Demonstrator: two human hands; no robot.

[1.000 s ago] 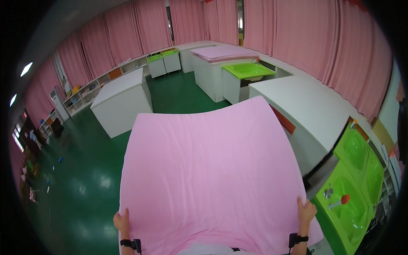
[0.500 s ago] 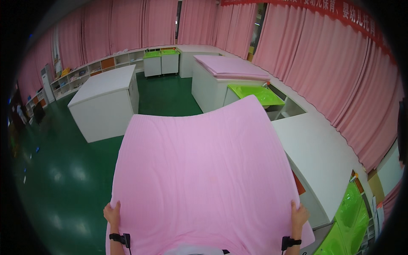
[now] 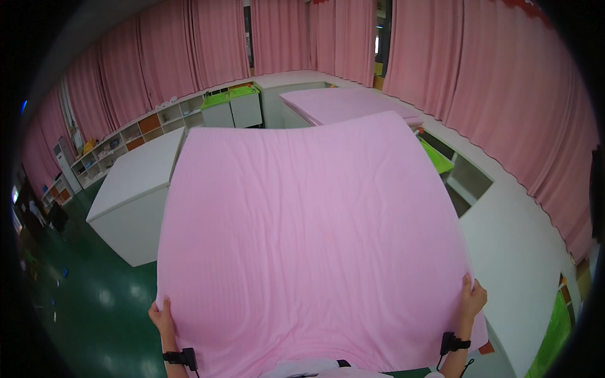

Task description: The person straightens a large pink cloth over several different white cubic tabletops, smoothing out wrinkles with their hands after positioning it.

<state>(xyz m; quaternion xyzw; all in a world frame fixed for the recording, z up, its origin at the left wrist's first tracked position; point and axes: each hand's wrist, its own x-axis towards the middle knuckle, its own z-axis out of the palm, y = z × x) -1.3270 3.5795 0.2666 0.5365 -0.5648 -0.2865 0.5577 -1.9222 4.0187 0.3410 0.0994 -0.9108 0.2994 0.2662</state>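
Observation:
A large pink sheet [image 3: 309,233] is spread flat in the air in front of me and fills the middle of the view. My left hand [image 3: 162,317] grips its near left corner. My right hand [image 3: 472,299] grips its near right corner. Both wrists wear a black band. The sheet's far edge rises toward the back of the room and hides what lies under it.
A white table [image 3: 135,189] stands at the left on the green floor [image 3: 94,302]. Another white table [image 3: 523,252] runs along the right. A table covered in pink [image 3: 334,101] is at the back, with green-topped cabinets [image 3: 230,104] and pink curtains [image 3: 491,82] around.
The sheet's far edge has lifted higher and spread wider. My view has turned to the right, so the white table at the left now sits nearer the sheet.

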